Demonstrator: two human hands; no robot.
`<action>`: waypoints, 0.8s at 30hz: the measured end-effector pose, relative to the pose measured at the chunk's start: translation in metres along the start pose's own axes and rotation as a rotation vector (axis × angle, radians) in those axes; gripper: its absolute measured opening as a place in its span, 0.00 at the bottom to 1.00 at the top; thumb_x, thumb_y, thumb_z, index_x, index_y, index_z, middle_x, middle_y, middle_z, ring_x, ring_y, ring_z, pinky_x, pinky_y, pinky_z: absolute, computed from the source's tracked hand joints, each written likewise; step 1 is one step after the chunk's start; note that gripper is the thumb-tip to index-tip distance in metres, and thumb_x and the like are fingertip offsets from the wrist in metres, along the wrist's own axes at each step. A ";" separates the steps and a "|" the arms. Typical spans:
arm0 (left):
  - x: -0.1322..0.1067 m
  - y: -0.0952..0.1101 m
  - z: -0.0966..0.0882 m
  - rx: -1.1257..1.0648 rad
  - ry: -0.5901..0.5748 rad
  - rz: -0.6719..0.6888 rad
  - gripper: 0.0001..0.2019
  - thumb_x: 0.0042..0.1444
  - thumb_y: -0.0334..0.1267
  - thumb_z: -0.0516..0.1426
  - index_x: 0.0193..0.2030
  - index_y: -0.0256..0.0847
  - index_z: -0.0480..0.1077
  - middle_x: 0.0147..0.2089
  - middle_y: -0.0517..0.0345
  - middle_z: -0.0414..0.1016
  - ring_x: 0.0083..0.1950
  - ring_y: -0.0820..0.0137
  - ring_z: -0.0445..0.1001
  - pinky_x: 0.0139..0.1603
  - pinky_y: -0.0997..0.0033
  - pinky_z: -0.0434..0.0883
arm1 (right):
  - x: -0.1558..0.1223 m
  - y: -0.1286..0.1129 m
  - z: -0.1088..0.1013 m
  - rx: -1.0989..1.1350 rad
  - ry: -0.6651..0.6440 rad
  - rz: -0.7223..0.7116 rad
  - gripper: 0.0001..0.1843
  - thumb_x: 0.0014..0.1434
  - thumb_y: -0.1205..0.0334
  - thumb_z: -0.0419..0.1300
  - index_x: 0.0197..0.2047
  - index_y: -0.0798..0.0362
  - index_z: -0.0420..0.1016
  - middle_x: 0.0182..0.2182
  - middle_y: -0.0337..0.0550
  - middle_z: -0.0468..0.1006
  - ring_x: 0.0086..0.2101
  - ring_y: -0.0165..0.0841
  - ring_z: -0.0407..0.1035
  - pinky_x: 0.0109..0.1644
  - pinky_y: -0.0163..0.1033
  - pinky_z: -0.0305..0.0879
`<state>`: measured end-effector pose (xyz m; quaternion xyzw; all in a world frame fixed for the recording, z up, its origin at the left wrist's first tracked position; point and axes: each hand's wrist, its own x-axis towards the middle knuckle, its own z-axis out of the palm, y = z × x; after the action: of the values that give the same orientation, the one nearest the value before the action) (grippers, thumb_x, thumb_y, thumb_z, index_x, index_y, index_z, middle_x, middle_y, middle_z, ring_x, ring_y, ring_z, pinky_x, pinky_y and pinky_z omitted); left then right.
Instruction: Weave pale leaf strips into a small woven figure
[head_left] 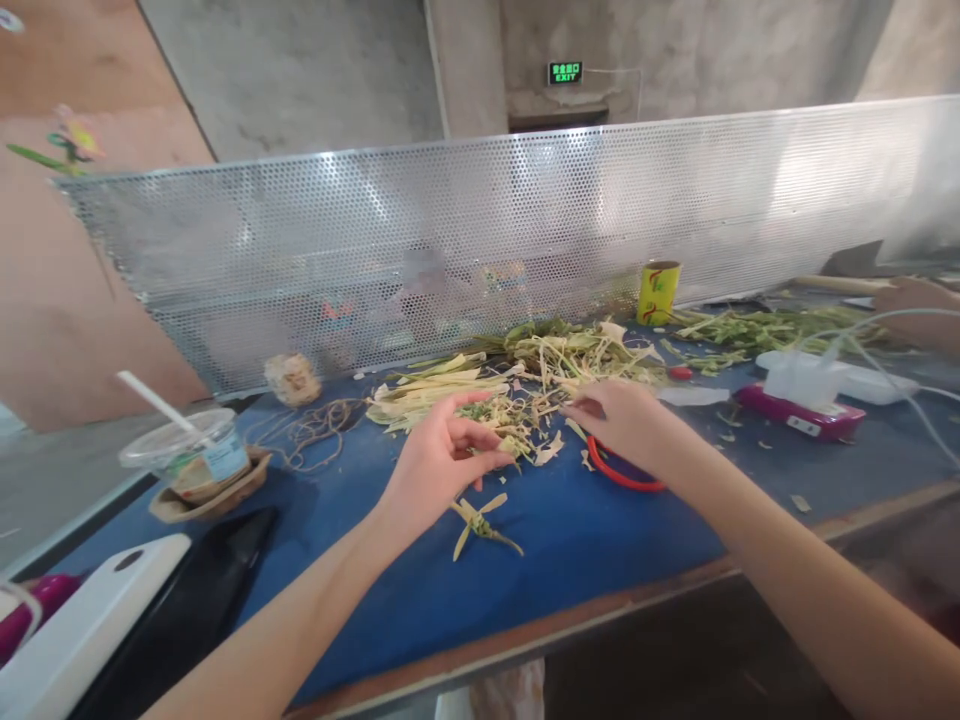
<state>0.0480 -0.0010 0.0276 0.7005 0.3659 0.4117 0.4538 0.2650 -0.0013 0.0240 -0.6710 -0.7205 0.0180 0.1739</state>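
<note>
My left hand (454,450) is closed in a pinch above the blue table, with a small pale green plant piece (509,446) at its fingertips. Just below it lies a small figure of knotted green and yellow leaf strips (480,522). My right hand (619,418) is closed at the near edge of a heap of dry plant strips (559,360); its fingertips are partly hidden, and I cannot make out what they hold. Under that hand a red curved loop (622,480) rests on the table, partly covered. Flat pale husk leaves (442,385) spread left of the heap.
Twine (319,430), a lidded cup with a straw (195,455) and a dark tablet-like slab (184,610) are on the left. A yellow roll (659,292) stands behind. To the right are a purple box (799,412), white cables and another person's hand (919,300). A perforated metal screen (450,220) borders the back.
</note>
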 end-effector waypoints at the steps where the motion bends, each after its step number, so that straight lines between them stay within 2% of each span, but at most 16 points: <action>1: -0.001 0.000 -0.003 0.031 0.026 0.007 0.29 0.40 0.36 0.64 0.50 0.41 0.59 0.27 0.63 0.72 0.21 0.76 0.68 0.21 0.76 0.66 | -0.002 -0.014 -0.003 0.168 0.024 -0.137 0.15 0.56 0.52 0.52 0.36 0.53 0.74 0.33 0.47 0.77 0.35 0.36 0.71 0.41 0.38 0.63; 3: -0.003 -0.002 -0.009 0.079 0.070 0.028 0.28 0.40 0.36 0.64 0.49 0.41 0.59 0.27 0.62 0.72 0.24 0.74 0.70 0.23 0.76 0.67 | -0.006 -0.040 -0.005 0.443 0.007 -0.332 0.17 0.54 0.53 0.56 0.43 0.52 0.72 0.35 0.43 0.78 0.34 0.32 0.71 0.39 0.35 0.64; 4: -0.004 -0.004 -0.011 0.096 0.086 0.043 0.28 0.40 0.35 0.64 0.49 0.41 0.60 0.27 0.62 0.72 0.26 0.73 0.71 0.25 0.75 0.68 | -0.007 -0.052 -0.005 0.487 0.010 -0.397 0.16 0.53 0.54 0.56 0.44 0.51 0.72 0.34 0.41 0.78 0.32 0.31 0.70 0.37 0.35 0.64; 7: -0.007 -0.009 -0.020 0.143 0.122 0.097 0.27 0.40 0.35 0.64 0.49 0.41 0.60 0.27 0.61 0.72 0.31 0.71 0.72 0.33 0.72 0.69 | -0.004 -0.076 0.001 0.427 -0.001 -0.495 0.10 0.55 0.61 0.54 0.37 0.51 0.76 0.30 0.39 0.78 0.29 0.30 0.69 0.32 0.34 0.60; 14: -0.013 -0.015 -0.032 0.322 0.227 0.188 0.27 0.43 0.37 0.62 0.52 0.43 0.60 0.29 0.59 0.74 0.32 0.69 0.73 0.33 0.71 0.68 | 0.018 -0.090 0.018 0.283 0.061 -0.501 0.09 0.53 0.66 0.55 0.32 0.51 0.77 0.24 0.37 0.76 0.26 0.29 0.67 0.30 0.32 0.57; 17: -0.013 -0.017 -0.035 0.363 0.231 0.193 0.26 0.44 0.37 0.62 0.52 0.44 0.60 0.31 0.58 0.75 0.32 0.68 0.73 0.33 0.71 0.68 | 0.021 -0.092 0.020 0.294 0.029 -0.481 0.07 0.51 0.66 0.56 0.29 0.52 0.76 0.23 0.37 0.75 0.24 0.28 0.66 0.29 0.32 0.58; 21: -0.011 -0.020 -0.042 0.278 0.153 0.104 0.24 0.43 0.37 0.62 0.48 0.43 0.64 0.30 0.58 0.74 0.32 0.68 0.73 0.32 0.71 0.68 | 0.020 -0.091 0.019 0.481 -0.079 -0.442 0.06 0.50 0.66 0.56 0.29 0.52 0.75 0.24 0.38 0.76 0.25 0.28 0.68 0.30 0.33 0.62; 24: -0.010 -0.021 -0.048 0.141 0.022 -0.042 0.19 0.42 0.35 0.63 0.44 0.40 0.67 0.29 0.55 0.75 0.27 0.70 0.72 0.25 0.74 0.66 | 0.018 -0.087 0.023 0.717 -0.208 -0.379 0.05 0.50 0.65 0.57 0.29 0.53 0.74 0.25 0.39 0.77 0.26 0.30 0.71 0.32 0.35 0.66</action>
<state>-0.0025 0.0125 0.0169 0.7183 0.4135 0.3831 0.4078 0.1749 0.0123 0.0292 -0.4183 -0.7929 0.3031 0.3232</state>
